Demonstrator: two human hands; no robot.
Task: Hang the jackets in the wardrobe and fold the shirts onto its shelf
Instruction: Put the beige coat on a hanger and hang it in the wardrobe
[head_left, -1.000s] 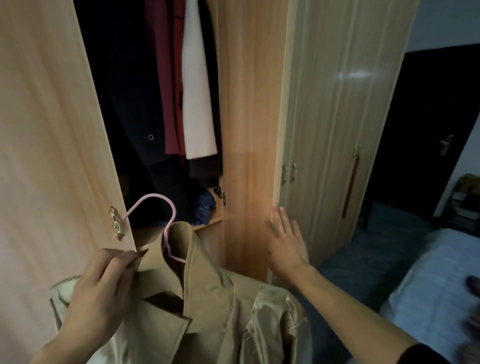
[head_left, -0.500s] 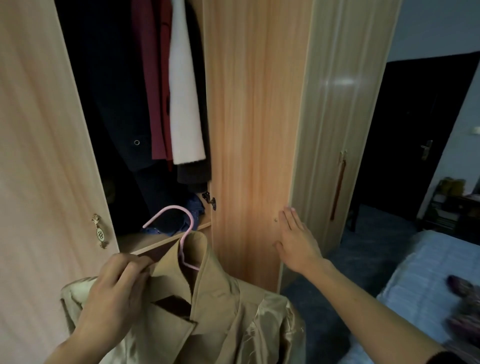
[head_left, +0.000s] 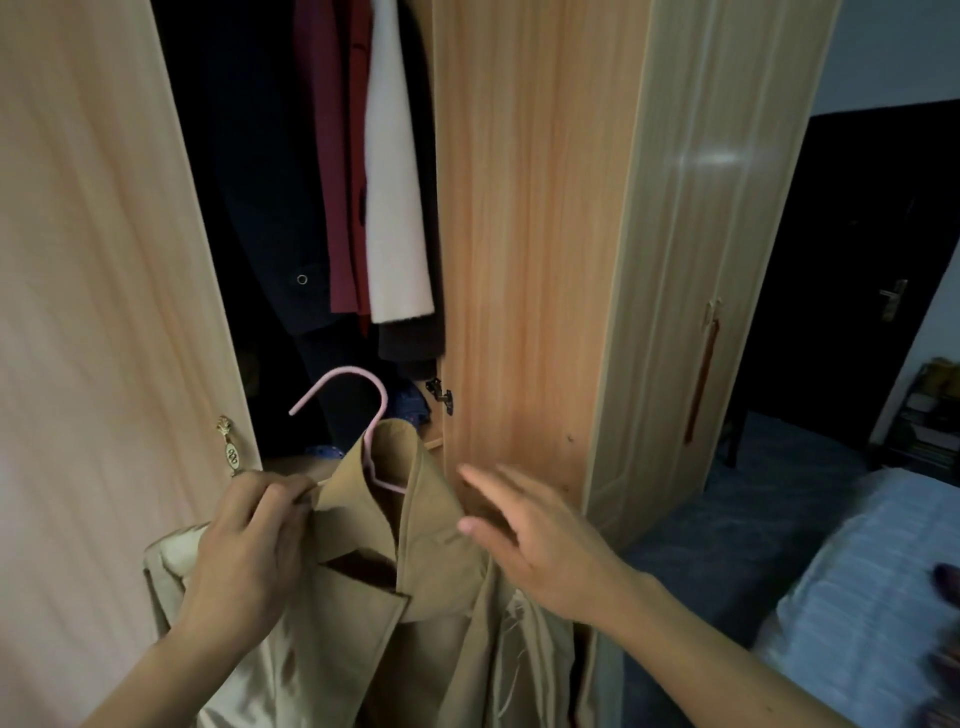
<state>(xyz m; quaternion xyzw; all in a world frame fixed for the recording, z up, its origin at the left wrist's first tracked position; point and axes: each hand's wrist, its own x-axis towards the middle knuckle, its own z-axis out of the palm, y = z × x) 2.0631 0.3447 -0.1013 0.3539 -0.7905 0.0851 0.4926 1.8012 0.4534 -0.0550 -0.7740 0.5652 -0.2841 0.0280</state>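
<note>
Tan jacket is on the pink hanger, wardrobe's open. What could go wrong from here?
1. The left hand grips the tan jacket at the collar, not the pink hanger, and the right hand holds nothing; the jacket might slip off when lifted.
2. The hanging clothes crowd the wardrobe opening; the hook could snag them.
3. The rail is out of view, so hooking may miss.

The right hand (head_left: 545, 545) has come off the edge of the wardrobe door (head_left: 524, 234) and swung left to the lower middle of the frame, open and spread (blurred with motion), just beside the collar of the tan jacket (head_left: 441, 587). The door now stands wider open. The jacket and its pink hanger (head_left: 363, 389) sit further right and slightly higher.
</note>
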